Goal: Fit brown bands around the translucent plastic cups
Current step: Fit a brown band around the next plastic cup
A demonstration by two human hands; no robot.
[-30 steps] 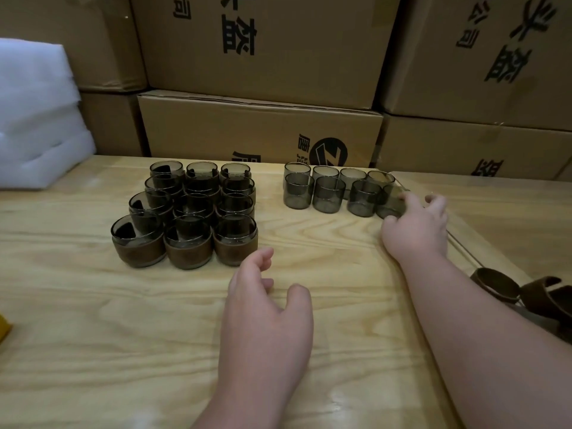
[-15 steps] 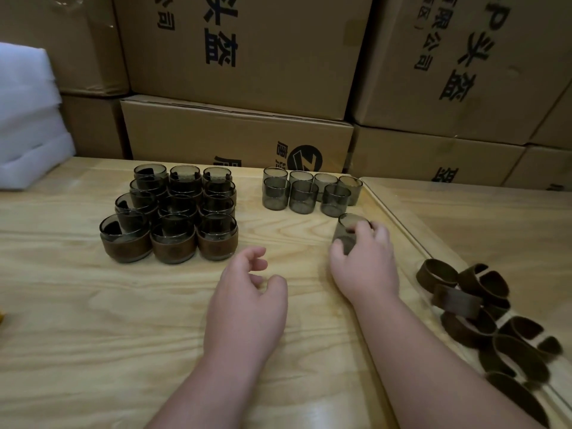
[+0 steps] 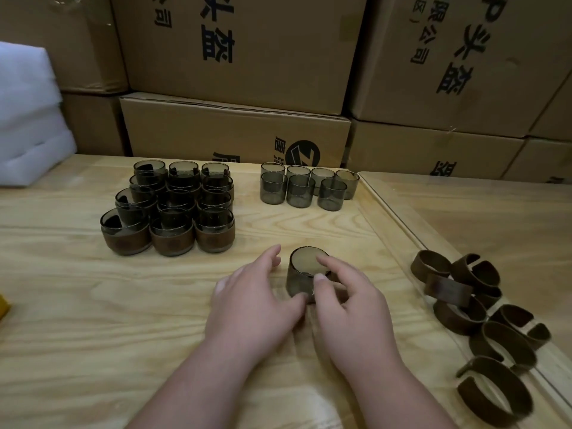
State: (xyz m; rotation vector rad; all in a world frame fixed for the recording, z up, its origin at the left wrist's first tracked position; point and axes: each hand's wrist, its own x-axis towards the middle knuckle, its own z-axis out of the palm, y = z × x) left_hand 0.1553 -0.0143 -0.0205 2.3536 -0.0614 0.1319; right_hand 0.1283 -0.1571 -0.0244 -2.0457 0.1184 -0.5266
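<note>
One bare translucent grey cup [image 3: 301, 274] stands on the wooden table [image 3: 93, 320] in front of me. My right hand [image 3: 349, 308] grips it, with a finger over the rim and the thumb on its side. My left hand [image 3: 250, 301] lies beside it with the thumb touching the cup's lower wall and the fingers spread. Several unbanded cups [image 3: 306, 187] stand in two rows at the back centre. A stacked group of banded cups [image 3: 170, 209] sits at the back left. Loose brown bands [image 3: 483, 317] lie in a pile at the right.
Stacked cardboard boxes [image 3: 235, 131] wall off the far table edge. White foam sheets [image 3: 28, 119] lie at the back left. A raised wooden strip [image 3: 399, 224] runs diagonally between the cups and the bands. A yellow object [image 3: 3, 306] pokes in at the left edge.
My right hand took a cup from the right end of the unbanded rows and brought it toward me to the table's centre. My left hand shifted right to meet it.
</note>
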